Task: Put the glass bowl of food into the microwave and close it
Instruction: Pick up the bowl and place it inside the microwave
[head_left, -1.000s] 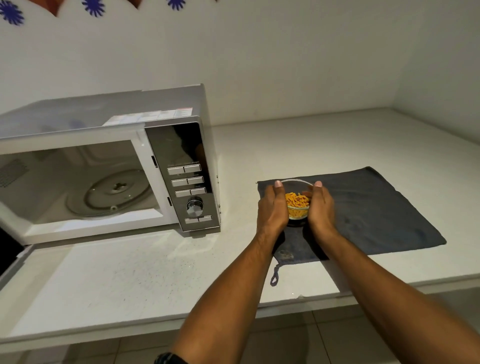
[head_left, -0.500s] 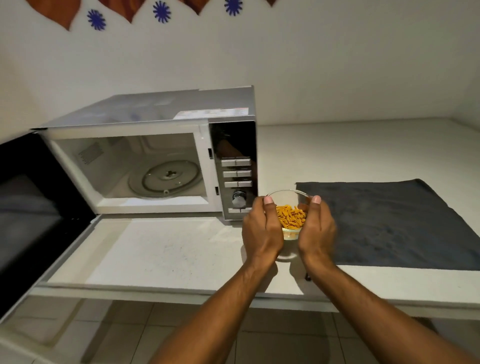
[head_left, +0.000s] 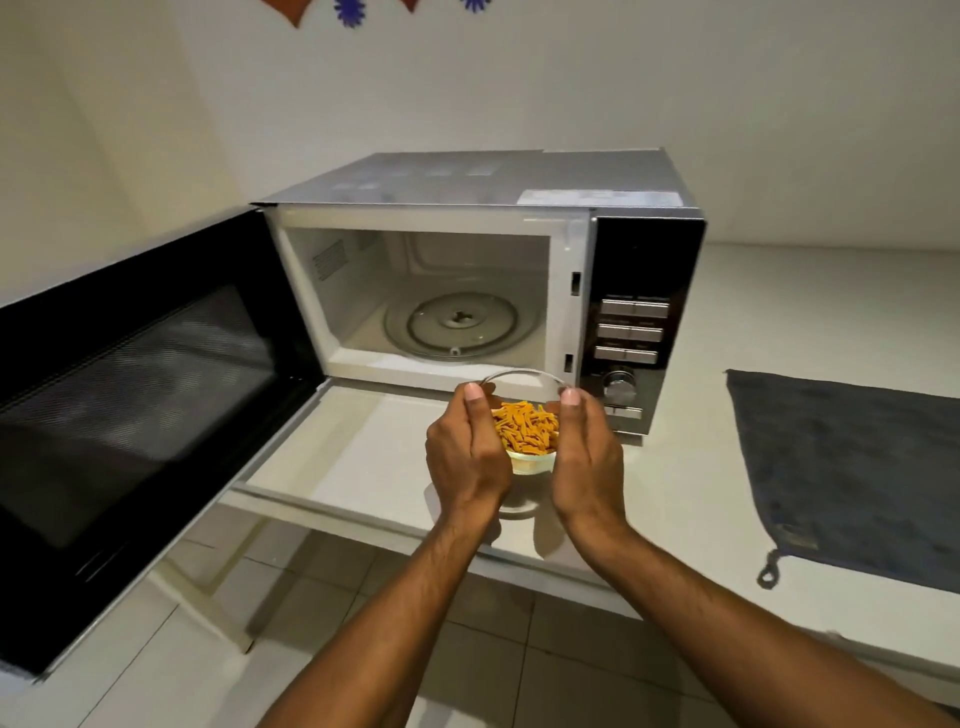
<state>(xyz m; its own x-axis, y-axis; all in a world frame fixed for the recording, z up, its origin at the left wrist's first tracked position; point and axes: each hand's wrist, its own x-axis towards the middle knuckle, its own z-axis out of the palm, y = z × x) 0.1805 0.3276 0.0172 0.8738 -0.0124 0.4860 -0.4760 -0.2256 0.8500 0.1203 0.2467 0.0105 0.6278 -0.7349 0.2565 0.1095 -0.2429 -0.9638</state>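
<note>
Both hands are on it: the left hand cups one side of the glass bowl, the right hand cups the other, palms curved in and pressed against the walls, thumbs hooked up at the rim, neither hand spread flat nor fisted, simply clamped around the glass from opposite sides. The bowl hangs in the air just in front of the microwave, clear of the table, with its shadow on the surface below. It looks like a small, stiff, smooth thing, probably slick under bare skin and breakable if it knocks the frame, so a two-sided hold low on the walls seems the sound choice, and it likely weighs little with that modest heap of orange food inside. The pieces sit loose, so a tilt could spill them. Out past the hands the cavity stands open, the round glass plate bare on its floor, the door swung wide to the left. Off to the right a dark cloth lies flat, well apart from the bowl
</note>
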